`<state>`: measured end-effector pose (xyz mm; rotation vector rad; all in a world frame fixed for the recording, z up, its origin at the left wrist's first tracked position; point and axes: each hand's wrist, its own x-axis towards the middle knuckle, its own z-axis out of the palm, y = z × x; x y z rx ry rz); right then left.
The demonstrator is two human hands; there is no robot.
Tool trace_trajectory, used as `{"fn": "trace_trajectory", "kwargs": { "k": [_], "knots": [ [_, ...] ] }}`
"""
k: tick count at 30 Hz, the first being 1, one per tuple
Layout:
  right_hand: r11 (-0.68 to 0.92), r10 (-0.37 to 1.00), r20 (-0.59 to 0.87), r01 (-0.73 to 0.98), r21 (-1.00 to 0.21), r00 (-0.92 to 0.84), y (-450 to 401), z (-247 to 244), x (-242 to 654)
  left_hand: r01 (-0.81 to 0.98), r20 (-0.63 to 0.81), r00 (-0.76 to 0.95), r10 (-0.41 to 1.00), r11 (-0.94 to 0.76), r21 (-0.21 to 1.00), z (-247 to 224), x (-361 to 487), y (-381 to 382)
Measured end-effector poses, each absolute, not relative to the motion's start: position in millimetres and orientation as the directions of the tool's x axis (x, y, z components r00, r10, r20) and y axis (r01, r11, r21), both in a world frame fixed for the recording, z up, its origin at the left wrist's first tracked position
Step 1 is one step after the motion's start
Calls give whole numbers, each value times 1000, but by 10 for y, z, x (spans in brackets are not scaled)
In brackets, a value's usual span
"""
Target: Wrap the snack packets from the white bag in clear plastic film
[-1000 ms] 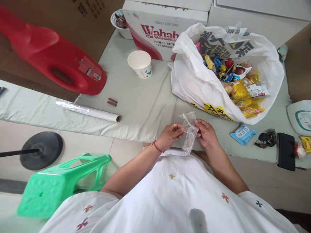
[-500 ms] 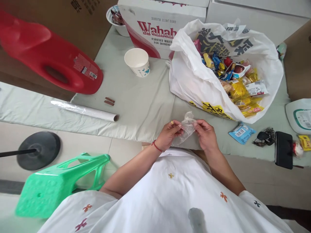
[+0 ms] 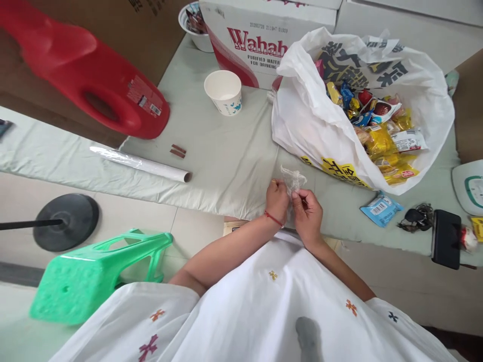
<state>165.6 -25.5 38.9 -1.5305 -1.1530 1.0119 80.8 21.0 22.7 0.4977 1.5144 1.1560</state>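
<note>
A crumpled clear plastic bag (image 3: 293, 179) is bunched between my two hands just over the table's front edge. My left hand (image 3: 277, 203), with a red cord at its wrist, is curled closed around the lower left of it. Thumb and fingers of my right hand (image 3: 307, 213) pinch it from the right side. The two hands are almost touching. Beyond them stands a large white shopping bag (image 3: 302, 125), its mouth spread open on wrapped snacks (image 3: 377, 136) in yellow, blue and red.
A paper cup (image 3: 223, 93), brown strips (image 3: 178, 151), a film roll (image 3: 143, 165) and a red jug (image 3: 128, 105) are on the left. Rightward lie a blue packet (image 3: 382, 209), keys (image 3: 415, 217) and a phone (image 3: 446, 239). A green stool (image 3: 86, 281) is below.
My hands have come closer together. The clear plastic bag, earlier stretched between them, is now bunched up and sticks out above the fingers. The whole view has shifted slightly.
</note>
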Motion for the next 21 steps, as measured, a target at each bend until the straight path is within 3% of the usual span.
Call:
{"fn": "trace_trajectory", "kwargs": {
  "k": [4, 7, 10, 13, 17, 19, 21],
  "knots": [
    [-232, 907, -269, -148, -961, 324, -169, 406, 1741, -121, -338, -314, 887, 316, 941, 158, 728, 249],
    [-252, 884, -330, -258, -933, 332, -75, 459, 1907, 46, -204, -280, 938, 225, 973, 138, 622, 194],
    [-252, 893, -323, -244, -936, 315, -27, 518, 2077, 75, -215, -198, 956, 233, 970, 159, 526, 124],
    [-203, 910, -255, -184, -962, 327, -39, 552, 2174, -39, -341, -127, 931, 339, 940, 229, 483, 96],
    [-140, 961, -106, 119, -983, 255, -173, 575, 2074, -254, -585, -112, 803, 546, 798, 292, 560, 178],
    [-122, 983, -87, 214, -969, 164, -267, 575, 1952, -207, -576, -198, 793, 540, 816, 266, 626, 255],
    [-112, 989, -90, 208, -972, 115, -343, 560, 1839, -74, -467, -315, 826, 469, 880, 212, 676, 332]
  ]
}}
